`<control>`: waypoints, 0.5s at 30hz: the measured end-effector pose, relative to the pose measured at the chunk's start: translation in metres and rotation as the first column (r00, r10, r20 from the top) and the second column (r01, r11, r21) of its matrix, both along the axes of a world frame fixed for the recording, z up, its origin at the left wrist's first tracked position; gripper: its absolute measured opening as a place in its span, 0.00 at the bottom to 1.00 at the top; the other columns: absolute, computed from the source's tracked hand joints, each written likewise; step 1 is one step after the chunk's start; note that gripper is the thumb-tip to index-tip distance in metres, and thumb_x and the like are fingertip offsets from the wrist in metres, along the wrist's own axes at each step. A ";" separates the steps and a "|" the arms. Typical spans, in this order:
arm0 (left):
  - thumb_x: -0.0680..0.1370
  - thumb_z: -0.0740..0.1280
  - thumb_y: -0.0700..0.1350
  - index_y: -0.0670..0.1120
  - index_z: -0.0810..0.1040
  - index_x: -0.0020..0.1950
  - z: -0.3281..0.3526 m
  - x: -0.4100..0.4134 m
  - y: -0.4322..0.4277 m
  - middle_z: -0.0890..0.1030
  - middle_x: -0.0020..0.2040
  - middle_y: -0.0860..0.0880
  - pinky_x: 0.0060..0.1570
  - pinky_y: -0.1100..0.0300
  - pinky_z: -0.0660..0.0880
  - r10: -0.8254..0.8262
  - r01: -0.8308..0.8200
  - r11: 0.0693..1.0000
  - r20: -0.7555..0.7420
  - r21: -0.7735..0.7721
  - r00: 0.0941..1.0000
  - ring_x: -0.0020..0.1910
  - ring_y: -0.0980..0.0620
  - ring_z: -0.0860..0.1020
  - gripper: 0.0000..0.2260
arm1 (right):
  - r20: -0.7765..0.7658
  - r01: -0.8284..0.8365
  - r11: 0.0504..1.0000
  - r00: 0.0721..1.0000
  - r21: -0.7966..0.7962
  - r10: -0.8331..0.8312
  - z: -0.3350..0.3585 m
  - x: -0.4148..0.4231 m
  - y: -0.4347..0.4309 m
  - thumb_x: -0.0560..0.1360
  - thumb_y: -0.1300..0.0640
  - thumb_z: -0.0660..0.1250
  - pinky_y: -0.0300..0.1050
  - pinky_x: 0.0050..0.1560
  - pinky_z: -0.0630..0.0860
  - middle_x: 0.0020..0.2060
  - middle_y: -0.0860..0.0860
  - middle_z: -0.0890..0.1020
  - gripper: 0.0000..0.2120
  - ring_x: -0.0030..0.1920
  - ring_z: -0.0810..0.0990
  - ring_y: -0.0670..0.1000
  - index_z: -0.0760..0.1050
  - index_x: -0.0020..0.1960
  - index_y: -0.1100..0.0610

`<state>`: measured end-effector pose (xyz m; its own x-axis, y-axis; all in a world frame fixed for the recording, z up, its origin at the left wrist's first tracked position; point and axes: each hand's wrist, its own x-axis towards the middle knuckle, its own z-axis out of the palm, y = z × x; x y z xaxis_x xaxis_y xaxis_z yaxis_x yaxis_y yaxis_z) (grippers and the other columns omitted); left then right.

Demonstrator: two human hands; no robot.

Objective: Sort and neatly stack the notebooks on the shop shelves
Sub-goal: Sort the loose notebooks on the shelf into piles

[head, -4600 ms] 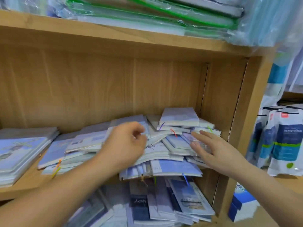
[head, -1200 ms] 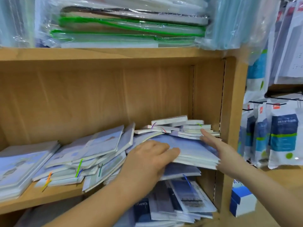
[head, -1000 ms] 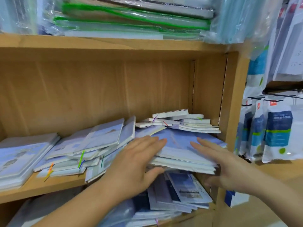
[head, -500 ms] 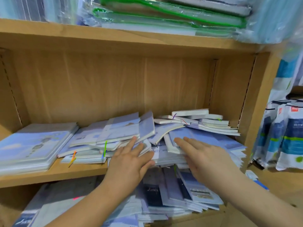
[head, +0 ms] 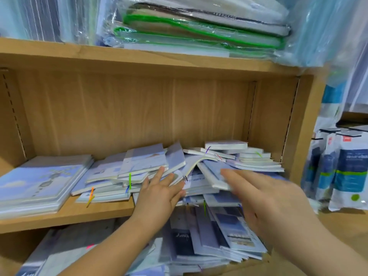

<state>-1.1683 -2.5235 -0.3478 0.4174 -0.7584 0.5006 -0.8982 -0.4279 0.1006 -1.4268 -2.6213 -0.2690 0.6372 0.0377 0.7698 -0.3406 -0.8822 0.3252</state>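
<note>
**Both grips spread over a loose heap of notebooks**

The left grip [head: 159,198] is released. Its fingers are straight and fanned, and the fingertips lie on the front edges of the tumbled notebooks [head: 147,166] in the middle of the wooden shelf [head: 79,216]. Its thumb side touches the heap where the covers slant upward.

The right grip [head: 268,202] is released too, with its fingers straight and close together. It is blurred. Its fingertips reach a white-edged notebook [head: 217,180] that lies tilted between the two grips. Whether they actually touch it cannot be told.

Just behind the right grip's fingertips, in the back right corner of the shelf, sits an uneven pile of small thick notebooks [head: 247,156]. Their edges do not line up.

Well to the left of the left grip lies a tidy stack [head: 39,186] of larger pale blue notebooks, flat and squared. Between that stack and the left grip the heap is fanned and overlapping. A green ribbon [head: 130,179] and an orange ribbon [head: 91,193] hang out over its front.

Below both grips, the lower shelf holds a slumped pile of further notebooks [head: 229,232], some sticking out past the front.

Above the grips, on the upper board, rest plastic-wrapped folders [head: 199,32] with green edges. Beyond the right grip, outside the shelf's side panel, hang blue-and-white packets [head: 348,176].
</note>
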 end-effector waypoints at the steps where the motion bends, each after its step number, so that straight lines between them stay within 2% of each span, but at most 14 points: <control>1: 0.85 0.59 0.58 0.61 0.75 0.72 0.002 -0.001 0.000 0.69 0.78 0.55 0.77 0.44 0.57 0.005 -0.005 1.000 -0.030 0.015 1.000 0.83 0.46 0.54 0.17 | -0.049 -0.023 1.000 0.999 0.006 0.023 -0.015 -0.004 0.003 0.55 0.67 0.82 0.45 0.27 0.77 0.50 0.54 0.87 0.33 0.40 0.87 0.58 0.84 0.60 0.57; 2: 0.84 0.61 0.56 0.59 0.77 0.71 0.006 -0.007 0.002 0.70 0.77 0.53 0.76 0.47 0.59 -0.026 0.024 0.999 -0.072 -0.029 0.997 0.82 0.46 0.57 0.16 | -0.113 -0.046 0.998 0.992 0.042 0.050 -0.028 -0.008 0.005 0.56 0.62 0.84 0.46 0.30 0.80 0.51 0.54 0.86 0.32 0.43 0.87 0.57 0.84 0.60 0.55; 3: 0.83 0.64 0.53 0.57 0.80 0.67 0.009 -0.015 0.005 0.75 0.73 0.52 0.73 0.51 0.64 -0.083 0.062 0.984 -0.123 -0.167 0.989 0.78 0.45 0.65 0.14 | -0.172 -0.058 0.994 0.982 0.092 0.073 -0.040 -0.011 0.006 0.58 0.56 0.86 0.47 0.33 0.82 0.53 0.53 0.86 0.32 0.46 0.87 0.56 0.84 0.61 0.53; 4: 0.82 0.66 0.51 0.55 0.83 0.62 0.012 -0.026 0.009 0.80 0.65 0.53 0.66 0.55 0.70 -0.131 0.062 0.947 -0.203 -0.315 0.970 0.69 0.47 0.74 0.11 | -0.224 -0.061 0.985 0.970 0.160 0.097 -0.049 -0.014 0.005 0.60 0.50 0.86 0.47 0.36 0.84 0.55 0.52 0.86 0.32 0.49 0.87 0.54 0.83 0.62 0.50; 5: 0.80 0.67 0.54 0.55 0.84 0.57 0.013 -0.039 0.014 0.83 0.55 0.54 0.59 0.56 0.75 -0.188 0.034 0.906 -0.328 -0.422 0.926 0.58 0.51 0.81 0.09 | -0.249 -0.066 0.973 0.961 0.221 0.122 -0.056 -0.017 0.005 0.64 0.43 0.83 0.46 0.42 0.85 0.59 0.49 0.85 0.31 0.54 0.87 0.52 0.82 0.65 0.47; 6: 0.77 0.67 0.61 0.55 0.84 0.54 0.018 -0.053 0.018 0.84 0.46 0.55 0.52 0.54 0.80 -0.274 -0.001 0.884 -0.521 -0.467 0.809 0.48 0.53 0.83 0.13 | -0.250 -0.066 0.951 0.957 0.300 0.146 -0.059 -0.021 0.007 0.69 0.37 0.77 0.44 0.50 0.84 0.64 0.45 0.82 0.28 0.60 0.84 0.48 0.80 0.67 0.43; 7: 0.74 0.67 0.67 0.54 0.83 0.54 0.022 -0.071 0.020 0.84 0.41 0.54 0.45 0.51 0.82 -0.342 -0.022 0.900 -0.737 -0.436 0.583 0.42 0.52 0.84 0.20 | -0.235 -0.062 0.910 0.957 0.410 0.171 -0.059 -0.024 0.008 0.72 0.31 0.69 0.41 0.59 0.80 0.68 0.38 0.78 0.26 0.66 0.79 0.42 0.77 0.68 0.37; 8: 0.72 0.69 0.69 0.52 0.83 0.56 0.025 -0.089 0.020 0.85 0.41 0.51 0.39 0.51 0.82 -0.339 0.014 0.936 -0.889 -0.352 0.308 0.40 0.50 0.85 0.24 | -0.206 -0.057 0.834 0.958 0.549 0.200 -0.055 -0.028 0.006 0.73 0.26 0.62 0.38 0.65 0.75 0.69 0.32 0.74 0.25 0.70 0.73 0.36 0.75 0.68 0.30; 9: 0.73 0.72 0.67 0.51 0.83 0.57 0.027 -0.104 0.019 0.87 0.44 0.48 0.37 0.52 0.82 -0.324 0.065 0.946 -0.941 -0.319 0.095 0.41 0.47 0.86 0.23 | -0.147 -0.044 0.720 0.969 0.693 0.201 -0.050 -0.032 0.003 0.74 0.22 0.55 0.38 0.66 0.73 0.68 0.28 0.73 0.25 0.70 0.69 0.33 0.74 0.66 0.27; 10: 0.76 0.73 0.61 0.49 0.82 0.60 0.028 -0.115 0.016 0.87 0.48 0.47 0.37 0.54 0.82 -0.342 0.077 0.936 -0.939 -0.343 -0.031 0.44 0.45 0.86 0.20 | -0.072 -0.037 0.638 0.987 0.769 0.144 -0.049 -0.038 -0.004 0.74 0.22 0.51 0.39 0.63 0.74 0.65 0.29 0.75 0.26 0.68 0.71 0.33 0.75 0.65 0.28; 12: 0.80 0.72 0.49 0.44 0.80 0.63 0.035 -0.129 0.013 0.87 0.52 0.44 0.38 0.54 0.82 -0.413 0.002 0.910 -0.906 -0.415 -0.089 0.46 0.43 0.86 0.14 | -0.027 0.068 0.574 0.996 0.816 -0.079 -0.046 -0.049 -0.023 0.76 0.24 0.48 0.43 0.59 0.72 0.62 0.36 0.76 0.31 0.65 0.74 0.40 0.75 0.70 0.35; 13: 0.81 0.70 0.45 0.42 0.79 0.64 0.037 -0.133 0.013 0.87 0.53 0.43 0.38 0.54 0.82 -0.456 -0.031 0.890 -0.886 -0.455 -0.088 0.46 0.42 0.86 0.13 | -0.107 0.182 0.526 0.980 0.831 -0.170 -0.043 -0.054 -0.030 0.76 0.25 0.50 0.44 0.61 0.71 0.65 0.40 0.76 0.33 0.68 0.73 0.45 0.72 0.74 0.39; 14: 0.82 0.69 0.43 0.42 0.79 0.64 0.039 -0.136 0.013 0.87 0.53 0.43 0.38 0.55 0.81 -0.488 -0.038 0.873 -0.869 -0.486 -0.088 0.47 0.42 0.86 0.11 | -0.161 0.223 0.411 0.971 0.884 -0.179 -0.042 -0.058 -0.037 0.76 0.27 0.53 0.43 0.63 0.69 0.70 0.41 0.74 0.34 0.71 0.71 0.47 0.69 0.76 0.41; 15: 0.82 0.68 0.42 0.42 0.79 0.63 0.041 -0.140 0.015 0.87 0.53 0.43 0.38 0.55 0.81 -0.510 -0.034 0.860 -0.855 -0.509 -0.093 0.47 0.42 0.86 0.11 | -0.165 0.193 0.269 0.978 0.943 -0.126 -0.040 -0.061 -0.042 0.76 0.28 0.57 0.43 0.64 0.68 0.73 0.40 0.71 0.33 0.74 0.68 0.47 0.67 0.77 0.41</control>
